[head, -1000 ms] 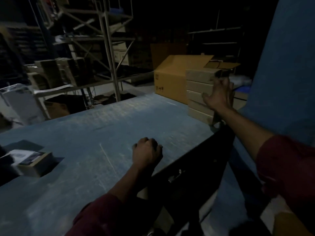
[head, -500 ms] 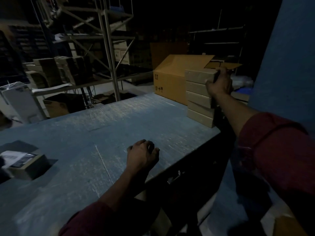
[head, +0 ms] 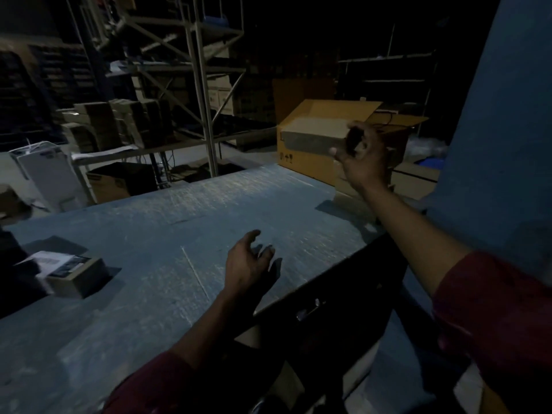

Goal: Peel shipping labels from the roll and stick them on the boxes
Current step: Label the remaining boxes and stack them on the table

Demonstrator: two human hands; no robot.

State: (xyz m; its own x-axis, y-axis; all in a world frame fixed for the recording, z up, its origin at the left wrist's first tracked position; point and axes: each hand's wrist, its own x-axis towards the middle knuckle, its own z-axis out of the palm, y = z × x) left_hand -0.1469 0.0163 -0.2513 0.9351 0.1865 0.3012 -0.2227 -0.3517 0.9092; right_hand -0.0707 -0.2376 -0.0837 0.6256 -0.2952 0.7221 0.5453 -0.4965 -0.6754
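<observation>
Item: slim cardboard box (head: 313, 138), held in the air at its near end by the right hand (head: 363, 153), fingers and thumb curled round that end; it hangs level above the far right corner of the desk (head: 155, 222), in front of a large open carton (head: 322, 121). What remains of the stack it belongs with lies below the hand, mostly hidden by the wrist. Left hand (head: 248, 264): fingers spread and relaxed, holding nothing, hovering just over the desk near its front edge. Second item: a small box (head: 79, 277) at the desk's left side with a pale printed sheet on top — whether that sheet is a stuck label or loose backing cannot be told in this dim light. Label roll: not identifiable in view. Judged step: fetching an unlabelled box to the working area. To do it well, bring the box across low and level, pass its free end into the waiting left hand, and set it flat on bare desk with its broadest face up — that face gives a label the cleanest seat. A one-ended grip lets a long box droop or twist, so support from below early is advisable. Background: metal shelving (head: 203, 94) stacked with cartons.
</observation>
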